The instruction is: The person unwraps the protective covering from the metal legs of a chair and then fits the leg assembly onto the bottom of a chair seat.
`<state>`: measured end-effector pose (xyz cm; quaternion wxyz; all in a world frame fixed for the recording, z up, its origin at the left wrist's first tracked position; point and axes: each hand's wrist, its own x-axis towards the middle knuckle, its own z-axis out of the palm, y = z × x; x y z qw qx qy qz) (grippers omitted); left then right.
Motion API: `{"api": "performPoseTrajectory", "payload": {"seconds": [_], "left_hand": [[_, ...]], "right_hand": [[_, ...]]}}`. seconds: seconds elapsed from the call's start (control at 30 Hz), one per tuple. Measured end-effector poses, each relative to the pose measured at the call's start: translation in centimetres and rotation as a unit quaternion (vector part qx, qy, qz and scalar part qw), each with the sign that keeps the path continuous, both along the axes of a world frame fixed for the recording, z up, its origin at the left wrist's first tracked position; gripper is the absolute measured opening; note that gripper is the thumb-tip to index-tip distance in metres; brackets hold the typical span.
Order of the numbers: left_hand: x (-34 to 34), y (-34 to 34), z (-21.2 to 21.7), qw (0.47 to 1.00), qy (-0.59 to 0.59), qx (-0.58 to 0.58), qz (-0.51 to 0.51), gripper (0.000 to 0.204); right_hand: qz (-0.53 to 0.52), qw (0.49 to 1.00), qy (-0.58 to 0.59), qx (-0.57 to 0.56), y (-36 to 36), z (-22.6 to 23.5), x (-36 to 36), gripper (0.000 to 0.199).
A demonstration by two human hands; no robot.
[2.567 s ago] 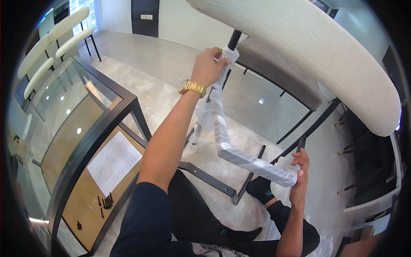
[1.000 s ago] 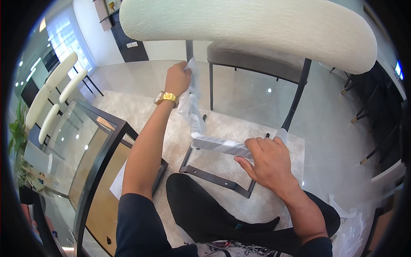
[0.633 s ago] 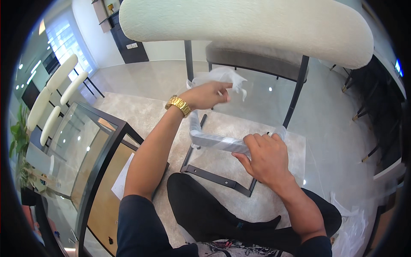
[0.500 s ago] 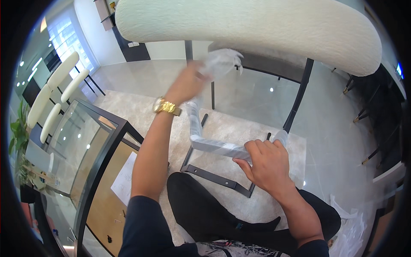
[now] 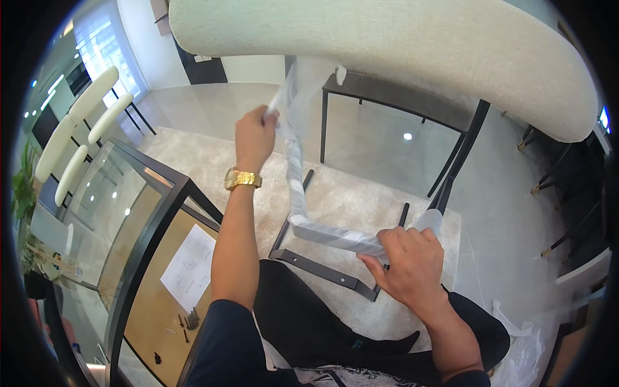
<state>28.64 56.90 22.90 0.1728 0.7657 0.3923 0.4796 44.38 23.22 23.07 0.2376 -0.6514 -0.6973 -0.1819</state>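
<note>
Clear plastic wrap coming off a black chair frame

Left hand, raised, pinches the plastic wrap, now stretched up from the frame on the rug; earlier it was bunched. Right hand fingers stay curled around the wrapped bar.

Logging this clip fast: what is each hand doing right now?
Left hand: closed, pinching the loose clear plastic wrapping up off the frame.
Right hand: closed around the plastic-wrapped bent metal chair frame.

Crinkly clear plastic wrap over matt black metal chair frame.
</note>
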Motion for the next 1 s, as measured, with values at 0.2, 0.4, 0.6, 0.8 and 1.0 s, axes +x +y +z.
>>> {"api": "performPoseTrajectory", "payload": {"seconds": [0.2, 0.4, 0.6, 0.8, 1.0], "left_hand": [[1.3, -7.5, 4.2, 0.961, -0.136, -0.037, -0.239, 0.034], [8.5, -8.1, 3.6, 0.941, 0.121, 0.132, -0.288, 0.045], [13.6, -10.2, 1.5, 0.808, 0.367, 0.094, -0.450, 0.042], [8.2, -8.6, 7.7, 0.869, 0.447, -0.097, -0.188, 0.029], [1.0, -0.1, 4.4, 0.967, 0.074, 0.244, 0.024, 0.040]], "right_hand": [[-0.018, 1.000, 0.007, 0.012, 0.4, 0.3, 0.6, 0.034], [-0.019, 1.000, -0.005, 0.001, 0.3, 0.4, -0.2, 0.034], [-0.016, 1.000, -0.004, 0.000, -0.4, -0.2, -0.6, 0.034], [-0.005, 1.000, -0.001, 0.002, -0.5, 0.3, -0.1, 0.033], [-0.009, 1.000, 0.017, -0.001, -0.2, 0.1, -0.5, 0.034]]}}
